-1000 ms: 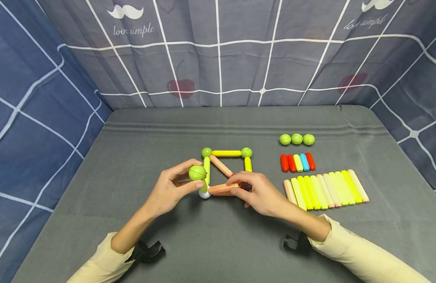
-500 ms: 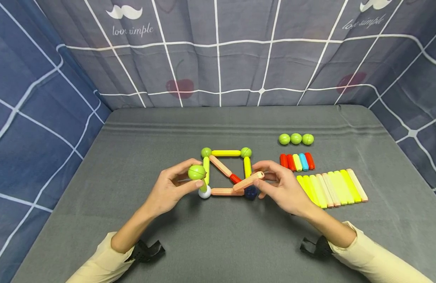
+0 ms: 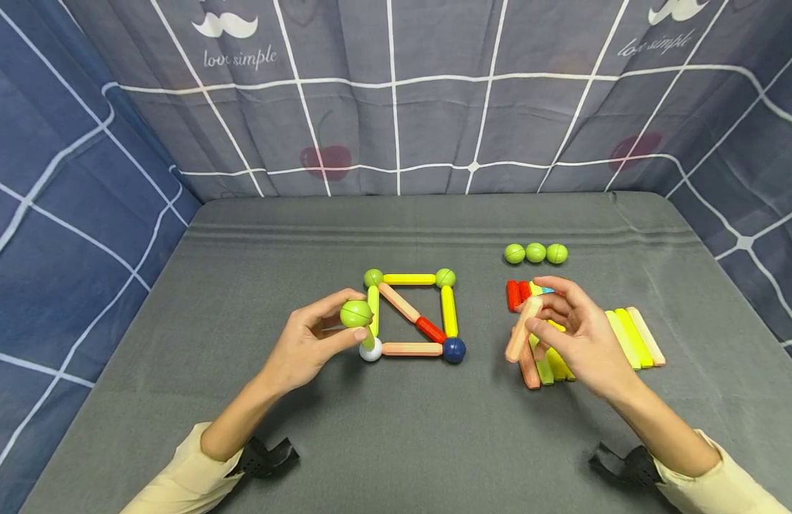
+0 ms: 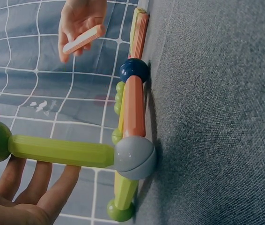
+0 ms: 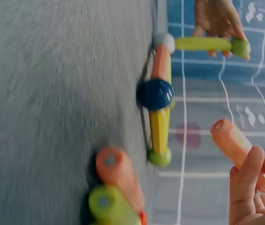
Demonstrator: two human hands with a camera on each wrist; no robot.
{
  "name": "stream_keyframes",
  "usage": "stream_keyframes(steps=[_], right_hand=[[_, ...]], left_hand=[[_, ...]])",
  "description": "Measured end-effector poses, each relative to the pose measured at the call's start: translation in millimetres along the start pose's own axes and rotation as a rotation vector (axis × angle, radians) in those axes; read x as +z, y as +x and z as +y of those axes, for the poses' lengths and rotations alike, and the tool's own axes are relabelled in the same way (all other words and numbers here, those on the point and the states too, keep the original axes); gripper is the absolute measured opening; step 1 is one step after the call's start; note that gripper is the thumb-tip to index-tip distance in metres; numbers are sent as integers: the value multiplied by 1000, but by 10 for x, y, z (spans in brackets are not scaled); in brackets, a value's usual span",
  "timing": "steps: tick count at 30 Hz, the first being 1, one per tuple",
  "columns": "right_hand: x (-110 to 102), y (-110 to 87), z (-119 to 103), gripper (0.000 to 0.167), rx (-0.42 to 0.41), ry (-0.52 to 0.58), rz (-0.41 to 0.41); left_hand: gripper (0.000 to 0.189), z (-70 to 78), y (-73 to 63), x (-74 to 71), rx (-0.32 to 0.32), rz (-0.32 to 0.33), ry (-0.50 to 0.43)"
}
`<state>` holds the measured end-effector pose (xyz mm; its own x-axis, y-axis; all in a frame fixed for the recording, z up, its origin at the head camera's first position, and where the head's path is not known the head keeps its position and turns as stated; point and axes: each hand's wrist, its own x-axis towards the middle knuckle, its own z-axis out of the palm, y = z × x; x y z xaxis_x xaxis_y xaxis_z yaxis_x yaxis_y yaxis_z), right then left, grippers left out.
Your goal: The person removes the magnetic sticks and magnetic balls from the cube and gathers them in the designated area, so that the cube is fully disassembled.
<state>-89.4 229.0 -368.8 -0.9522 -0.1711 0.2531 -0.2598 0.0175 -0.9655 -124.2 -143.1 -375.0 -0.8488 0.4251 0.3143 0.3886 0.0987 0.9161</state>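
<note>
In the head view my left hand point(image 3: 315, 346) grips a green ball point(image 3: 356, 313) between thumb and fingers. From that ball a yellow-green stick point(image 4: 62, 150) runs down to a white ball point(image 3: 370, 350), a corner of a flat four-sided frame of sticks and balls. A dark blue ball point(image 3: 454, 350) forms the near right corner; a red stick point(image 3: 430, 330) and a peach stick make the diagonal. Raised at the right, my right hand point(image 3: 578, 343) pinches a loose orange-peach stick point(image 3: 523, 332), apart from the frame. It partly hides a row of sticks point(image 3: 627, 339).
Three green balls point(image 3: 535, 253) stand in a row at the back right. Short red sticks point(image 3: 513, 295) lie below them, partly covered by the right hand. A grey cloth point(image 3: 273, 235) covers the table, with checked curtains point(image 3: 434, 121) behind and at both sides.
My right hand has carried the orange-peach stick rightward from beside the white ball, past the blue ball, to over the stick row. My left hand stays on the green ball.
</note>
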Motion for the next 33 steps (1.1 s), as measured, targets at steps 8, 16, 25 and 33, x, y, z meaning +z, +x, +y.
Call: stream_keyframes(steps=[8, 16, 25, 33], right_hand=[[-481, -114, -66, 35, 20, -441, 213], [-1095, -173, -51, 37, 90, -856, 304], [-1614, -193, 259, 44, 309, -971, 150], [-1813, -247, 452, 47, 385, -957, 116]], left_hand=[[39, -4, -9, -14, -9, 9, -5], [42, 5, -24, -35, -34, 23, -14], [40, -5, -31, -37, -26, 6, -25], [41, -2, -5, -31, -35, -4, -26]])
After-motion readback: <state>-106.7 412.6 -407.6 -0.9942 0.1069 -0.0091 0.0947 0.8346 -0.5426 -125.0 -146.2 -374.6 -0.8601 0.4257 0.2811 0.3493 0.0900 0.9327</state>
